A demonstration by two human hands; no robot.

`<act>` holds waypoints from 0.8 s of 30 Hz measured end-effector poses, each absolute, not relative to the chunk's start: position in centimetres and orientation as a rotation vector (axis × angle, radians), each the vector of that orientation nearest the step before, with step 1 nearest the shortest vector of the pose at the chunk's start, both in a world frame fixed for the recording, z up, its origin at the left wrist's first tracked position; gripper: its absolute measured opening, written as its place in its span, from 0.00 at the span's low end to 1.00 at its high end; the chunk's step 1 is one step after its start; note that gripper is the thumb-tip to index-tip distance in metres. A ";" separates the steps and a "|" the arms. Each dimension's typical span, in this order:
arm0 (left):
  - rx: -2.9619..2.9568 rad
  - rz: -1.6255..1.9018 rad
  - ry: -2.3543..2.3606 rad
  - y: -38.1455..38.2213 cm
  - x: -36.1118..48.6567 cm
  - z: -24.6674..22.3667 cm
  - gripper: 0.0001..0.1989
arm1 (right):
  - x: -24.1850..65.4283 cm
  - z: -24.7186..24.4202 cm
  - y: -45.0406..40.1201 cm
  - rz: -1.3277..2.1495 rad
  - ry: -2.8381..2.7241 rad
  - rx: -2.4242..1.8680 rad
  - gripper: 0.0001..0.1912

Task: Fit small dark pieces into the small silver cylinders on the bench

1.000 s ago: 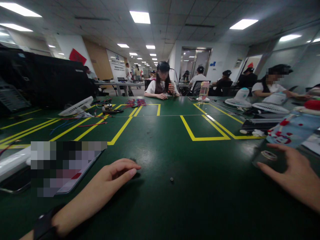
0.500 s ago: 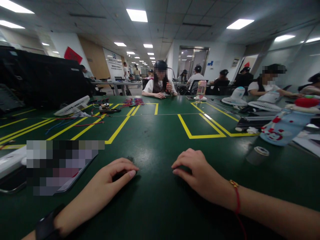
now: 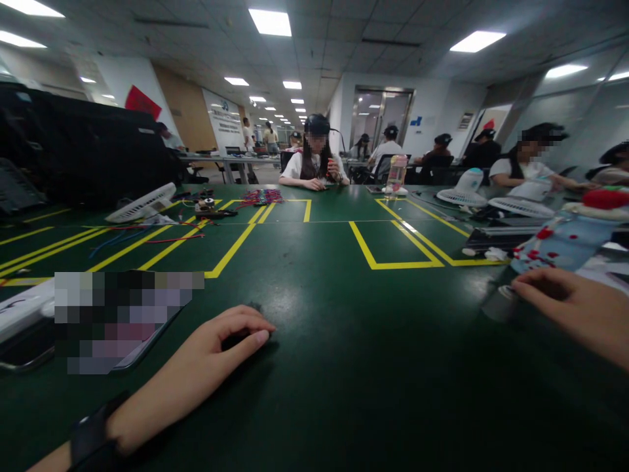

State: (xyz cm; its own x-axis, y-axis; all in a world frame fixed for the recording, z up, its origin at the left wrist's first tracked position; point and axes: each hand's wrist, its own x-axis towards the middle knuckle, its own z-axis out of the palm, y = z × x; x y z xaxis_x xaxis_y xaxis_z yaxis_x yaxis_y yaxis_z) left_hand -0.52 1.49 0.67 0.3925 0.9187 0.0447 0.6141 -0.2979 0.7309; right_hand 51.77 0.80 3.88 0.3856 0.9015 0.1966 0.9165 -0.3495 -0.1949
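My left hand (image 3: 236,344) rests on the green table (image 3: 324,387), its fingers loosely curved and holding nothing. A dark watch (image 3: 95,432) is on that wrist. At the right, my right hand (image 3: 570,301) is beside a small grey cylinder (image 3: 500,307) with a pale ring on top. Its thumb and forefinger reach the cylinder's upper right edge, with a gap between them further back. Whether they touch it is hard to tell. The cylinder stands upright on the table, just in front of a light blue bottle (image 3: 555,239) with a red top.
A blurred-out flat item (image 3: 167,331) lies left of my left hand. White fans (image 3: 142,204), loose wires (image 3: 177,240) and a bundle of red and blue wires (image 3: 263,196) lie farther back. Yellow tape (image 3: 407,266) marks the table. A person (image 3: 314,157) sits opposite.
My right hand has moved right, from the table's middle to the grey cylinder. My left hand has stayed in place, and the cylinder has not visibly moved.
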 end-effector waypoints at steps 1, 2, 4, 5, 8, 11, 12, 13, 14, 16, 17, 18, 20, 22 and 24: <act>2.019 0.623 1.307 1.4 -0.5 0.7 0.10 | 51.7 3.9 0.7 -0.057 -1.595 -2.382 0.21; 2.018 0.625 1.306 1.4 -0.5 0.8 0.10 | 51.6 4.0 0.6 -0.037 -1.588 -2.388 0.21; 2.022 0.619 1.300 1.3 -0.6 0.8 0.10 | 51.4 4.2 0.6 -0.010 -1.597 -2.376 0.21; 2.026 0.615 1.296 1.3 -0.6 0.8 0.10 | 51.4 4.3 0.6 -0.001 -1.607 -2.358 0.21; 2.030 0.615 1.301 1.4 -0.5 0.7 0.10 | 51.5 4.5 0.6 0.051 -1.596 -2.307 0.20; 2.027 0.615 1.306 1.5 -0.5 0.6 0.10 | 51.5 4.6 0.5 0.132 -1.504 -2.267 0.20; 2.027 0.611 1.304 1.5 -0.6 0.5 0.10 | 51.4 4.6 0.5 0.138 -1.472 -2.258 0.21; 2.027 0.609 1.304 1.5 -0.6 0.5 0.10 | 51.3 4.6 0.4 0.130 -1.445 -2.262 0.22; 2.028 0.607 1.303 1.5 -0.6 0.5 0.10 | 51.3 4.7 0.3 0.115 -1.424 -2.278 0.23; 2.030 0.611 1.301 1.5 -0.8 0.5 0.10 | 51.2 4.7 0.3 0.090 -1.413 -2.313 0.25; 2.031 0.613 1.300 1.5 -0.8 0.4 0.09 | 51.3 4.7 0.2 0.081 -1.421 -2.319 0.25; 2.032 0.614 1.298 1.5 -0.8 0.4 0.09 | 51.4 4.7 0.2 0.075 -1.440 -2.313 0.24; 2.031 0.612 1.294 1.5 -0.8 0.4 0.09 | 51.7 4.7 0.1 0.085 -1.495 -2.269 0.20; 2.032 0.610 1.291 1.6 -0.8 0.4 0.09 | 51.9 4.6 0.0 0.173 -1.540 -2.203 0.18; 2.040 0.613 1.288 1.6 -0.7 0.4 0.10 | 51.8 4.5 -0.1 0.290 -1.548 -2.158 0.19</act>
